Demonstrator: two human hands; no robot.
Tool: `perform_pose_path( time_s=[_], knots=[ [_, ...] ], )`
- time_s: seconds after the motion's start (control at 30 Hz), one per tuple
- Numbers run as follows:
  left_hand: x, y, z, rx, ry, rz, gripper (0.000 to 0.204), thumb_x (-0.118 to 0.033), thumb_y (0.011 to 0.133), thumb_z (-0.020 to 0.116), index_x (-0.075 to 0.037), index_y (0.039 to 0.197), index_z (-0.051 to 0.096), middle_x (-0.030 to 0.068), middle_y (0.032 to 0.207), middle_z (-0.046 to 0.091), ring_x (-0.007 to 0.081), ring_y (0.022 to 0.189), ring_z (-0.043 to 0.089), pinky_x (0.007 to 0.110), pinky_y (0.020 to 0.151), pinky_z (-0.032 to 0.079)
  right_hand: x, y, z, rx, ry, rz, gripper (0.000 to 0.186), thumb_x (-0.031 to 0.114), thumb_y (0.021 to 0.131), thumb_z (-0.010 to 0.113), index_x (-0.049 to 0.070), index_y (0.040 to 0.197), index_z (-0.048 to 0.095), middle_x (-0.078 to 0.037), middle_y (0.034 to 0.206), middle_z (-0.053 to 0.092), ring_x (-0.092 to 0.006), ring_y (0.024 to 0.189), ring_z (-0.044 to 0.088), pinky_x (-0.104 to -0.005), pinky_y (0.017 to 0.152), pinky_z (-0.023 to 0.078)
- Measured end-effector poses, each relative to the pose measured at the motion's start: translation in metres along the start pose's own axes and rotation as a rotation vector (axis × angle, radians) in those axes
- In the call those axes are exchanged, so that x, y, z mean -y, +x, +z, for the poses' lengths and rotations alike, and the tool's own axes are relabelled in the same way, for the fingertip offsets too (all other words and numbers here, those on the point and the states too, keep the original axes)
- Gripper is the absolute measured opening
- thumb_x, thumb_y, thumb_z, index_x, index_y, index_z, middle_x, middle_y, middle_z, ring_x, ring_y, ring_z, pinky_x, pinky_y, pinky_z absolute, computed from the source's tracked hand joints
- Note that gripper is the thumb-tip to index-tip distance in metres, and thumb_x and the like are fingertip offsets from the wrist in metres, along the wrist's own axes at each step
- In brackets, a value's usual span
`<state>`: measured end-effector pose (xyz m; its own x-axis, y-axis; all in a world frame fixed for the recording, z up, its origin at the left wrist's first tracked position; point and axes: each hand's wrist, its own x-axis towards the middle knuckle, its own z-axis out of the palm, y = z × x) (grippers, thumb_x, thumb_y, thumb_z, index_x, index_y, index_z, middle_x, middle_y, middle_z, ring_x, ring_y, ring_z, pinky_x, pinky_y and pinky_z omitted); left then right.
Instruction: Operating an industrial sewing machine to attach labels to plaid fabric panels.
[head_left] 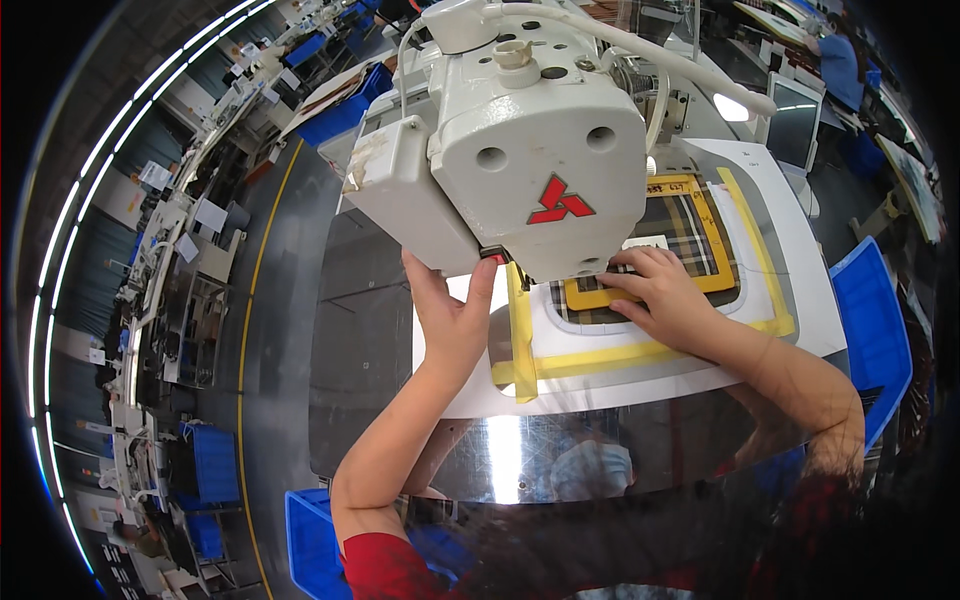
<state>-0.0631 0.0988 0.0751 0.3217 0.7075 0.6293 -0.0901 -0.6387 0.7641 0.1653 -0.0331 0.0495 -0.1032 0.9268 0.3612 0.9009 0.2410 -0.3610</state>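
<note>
A large white industrial sewing machine head (535,150) fills the upper middle, with a slim white box (412,200) on its left side. My left hand (450,315) grips the lower end of that box. Its thumb rests by a small red and black switch (493,256), while the fingertips are hidden behind the box. Fingers stretched and laid down, my right hand (662,298) rests on a yellow frame (715,245) lying over dark plaid cloth (680,222). Beneath the cloth is a white template sheet (465,395) edged with yellow tape (650,358). The machine hides the needle area.
The shiny metal table edge (460,460) runs in front of me. Blue bins stand at right (872,320) and lower left (310,535). A screen (795,120) stands at the far right. Beyond a yellow floor line (250,360) are other sewing stations; a person in blue (840,65) is far right.
</note>
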Motion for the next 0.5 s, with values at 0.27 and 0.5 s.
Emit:
perform_pose_path(
  time_s=[0.27,0.5],
  knots=[
    [0.017,0.021,0.006,0.002,0.065,0.063,0.066,-0.007,0.086,0.064,0.003,0.137,0.023,0.0183,0.127,0.043,0.0242,0.119,0.045,0.036,0.102,0.034,-0.005,0.005,-0.004,0.033,0.037,0.006,0.031,0.02,0.084,0.066,0.008,0.113,0.066,-0.007,0.121,0.057,-0.0262,0.114,0.051,-0.0409,0.101,0.036],
    [0.021,0.012,-0.015,0.127,-0.006,-0.087,0.068,-0.007,0.088,0.061,0.002,0.143,0.022,0.0178,0.134,0.041,0.0251,0.125,0.044,0.038,0.106,0.034,-0.004,0.003,-0.007,-0.005,0.041,-0.028,0.031,0.019,0.085,0.066,0.008,0.114,0.065,-0.008,0.121,0.057,-0.0275,0.115,0.051,-0.0404,0.101,0.036]
  ],
)
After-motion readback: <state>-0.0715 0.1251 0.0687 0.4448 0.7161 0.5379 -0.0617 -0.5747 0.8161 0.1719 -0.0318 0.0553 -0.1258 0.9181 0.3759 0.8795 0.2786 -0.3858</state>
